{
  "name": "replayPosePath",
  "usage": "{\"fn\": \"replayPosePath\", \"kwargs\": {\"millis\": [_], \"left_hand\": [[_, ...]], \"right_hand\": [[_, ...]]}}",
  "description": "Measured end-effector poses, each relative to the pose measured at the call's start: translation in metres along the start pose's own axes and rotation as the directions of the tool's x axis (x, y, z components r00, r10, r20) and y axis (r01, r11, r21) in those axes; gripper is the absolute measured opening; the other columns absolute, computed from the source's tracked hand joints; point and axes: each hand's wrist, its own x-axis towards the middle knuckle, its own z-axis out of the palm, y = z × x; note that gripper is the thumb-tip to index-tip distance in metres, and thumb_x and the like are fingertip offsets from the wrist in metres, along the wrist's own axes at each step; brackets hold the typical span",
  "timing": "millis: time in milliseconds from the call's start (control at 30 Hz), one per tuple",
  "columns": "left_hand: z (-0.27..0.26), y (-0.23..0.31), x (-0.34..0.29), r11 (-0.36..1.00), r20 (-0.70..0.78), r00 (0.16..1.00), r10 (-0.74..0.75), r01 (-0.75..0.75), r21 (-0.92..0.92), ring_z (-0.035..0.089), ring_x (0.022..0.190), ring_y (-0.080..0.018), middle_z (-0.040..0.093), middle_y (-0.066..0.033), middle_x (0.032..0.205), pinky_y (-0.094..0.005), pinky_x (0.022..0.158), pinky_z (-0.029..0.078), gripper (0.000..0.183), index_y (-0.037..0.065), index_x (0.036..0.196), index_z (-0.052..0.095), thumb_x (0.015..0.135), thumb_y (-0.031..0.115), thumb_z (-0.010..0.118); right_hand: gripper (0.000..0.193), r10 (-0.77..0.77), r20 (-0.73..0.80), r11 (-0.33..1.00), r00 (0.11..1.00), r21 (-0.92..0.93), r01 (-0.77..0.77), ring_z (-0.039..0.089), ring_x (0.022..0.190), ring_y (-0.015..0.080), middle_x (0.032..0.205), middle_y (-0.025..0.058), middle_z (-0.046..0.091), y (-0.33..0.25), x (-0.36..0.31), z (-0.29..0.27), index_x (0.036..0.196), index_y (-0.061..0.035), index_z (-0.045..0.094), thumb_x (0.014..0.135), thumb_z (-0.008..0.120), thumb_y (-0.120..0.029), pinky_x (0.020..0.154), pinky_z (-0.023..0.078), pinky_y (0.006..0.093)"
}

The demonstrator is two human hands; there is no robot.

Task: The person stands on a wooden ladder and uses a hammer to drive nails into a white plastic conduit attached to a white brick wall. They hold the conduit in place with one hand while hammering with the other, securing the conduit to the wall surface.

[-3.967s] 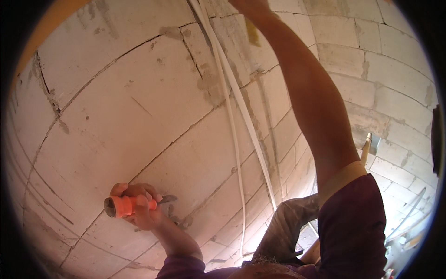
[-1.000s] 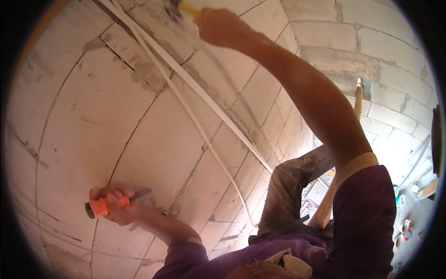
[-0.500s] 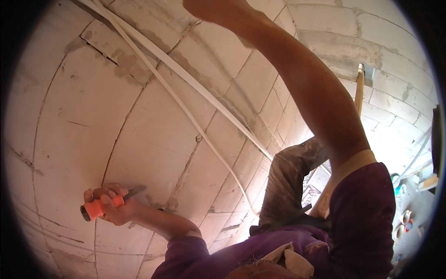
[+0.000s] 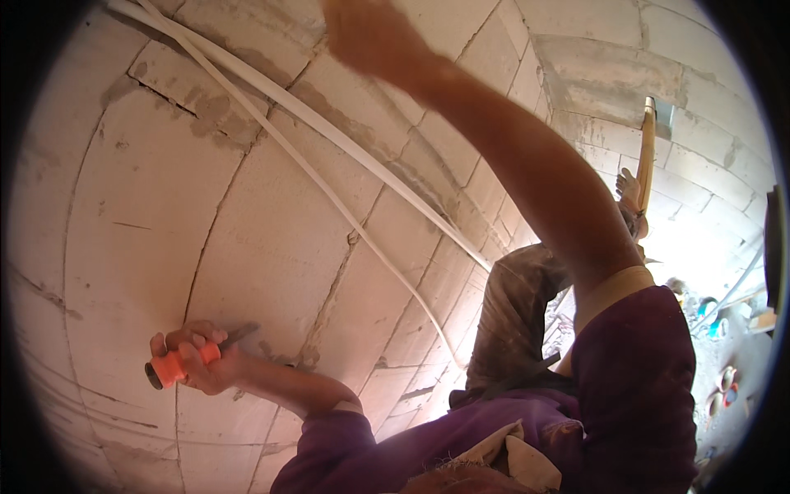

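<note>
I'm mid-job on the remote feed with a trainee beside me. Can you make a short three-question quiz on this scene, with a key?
1. Which hand is gripping the orange-handled tool?

2. True or false: the right hand is higher in the picture than the left hand.

3. Multiple choice: the pale wall beside the hands is built of: A) logs; B) blocks; C) glass panes.

Key: 1. The left hand. 2. True. 3. B.

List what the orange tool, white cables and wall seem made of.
Orange handle: likely plastic or rubber, smooth and evenly coloured.
Tool's dark end: probably metal, dull grey.
White cables: apparently plastic, smooth, gently curving.
Wall: seemingly masonry blocks, matt, with visible joints.
</note>
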Motion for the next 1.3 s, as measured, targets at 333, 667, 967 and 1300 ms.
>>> {"fn": "replayPosePath", "kwargs": {"millis": [333, 667, 967, 1300], "left_hand": [[0.004, 0.006, -0.004, 0.999, -0.023, 0.999, -0.031, 0.031, 0.007, 0.039, 0.044, -0.0171, 0.043, -0.0061, 0.063, -0.0298, 0.042, 0.037, 0.041, -0.008, 0.125, 0.051, 0.086, 0.007, 0.051], [0.01, 0.008, -0.003, 1.0, -0.057, 0.998, -0.013, 0.013, 0.003, 0.041, 0.041, -0.0168, 0.044, -0.0064, 0.061, -0.0288, 0.041, 0.038, 0.038, -0.008, 0.119, 0.052, 0.083, 0.002, 0.052], [0.003, 0.009, -0.003, 0.999, -0.037, 0.998, -0.05, 0.049, -0.016, 0.041, 0.042, -0.0162, 0.043, -0.0048, 0.063, -0.0274, 0.041, 0.038, 0.038, -0.006, 0.12, 0.052, 0.083, 0.001, 0.054], [-0.007, 0.008, -0.002, 0.984, 0.041, 0.998, -0.042, 0.049, -0.171, 0.042, 0.044, -0.0155, 0.042, -0.0049, 0.063, -0.0266, 0.041, 0.038, 0.037, -0.007, 0.121, 0.05, 0.084, -0.002, 0.052]], "right_hand": [[0.033, -0.069, -0.073, 0.995, 0.995, -0.08, 0.063, 0.07, 0.071, 0.031, 0.08, 0.0242, 0.067, -0.015, 0.017, -0.037, 0.11, 0.0088, 0.058, 0.104, 0.047, -0.022, 0.059, 0.054, 0.0445], [0.02, -0.3, 0.037, 0.831, 0.953, -0.481, 0.28, 0.068, 0.068, 0.0327, 0.079, 0.0214, 0.067, -0.022, 0.022, -0.027, 0.089, 0.0042, 0.066, 0.092, 0.054, -0.011, 0.055, 0.053, 0.0419], [0.03, -0.024, 0.038, 1.0, 0.999, -0.001, 0.025, 0.069, 0.087, 0.0402, 0.091, 0.028, 0.069, -0.049, 0.034, -0.056, 0.112, 0.0054, 0.059, 0.097, 0.049, -0.019, 0.08, 0.053, 0.0511], [0.032, 0.047, 0.018, 0.998, 0.999, -0.053, -0.046, 0.068, 0.084, 0.0444, 0.088, 0.028, 0.069, -0.033, 0.03, -0.033, 0.105, 0.0061, 0.058, 0.1, 0.05, -0.024, 0.077, 0.054, 0.0534]]}}
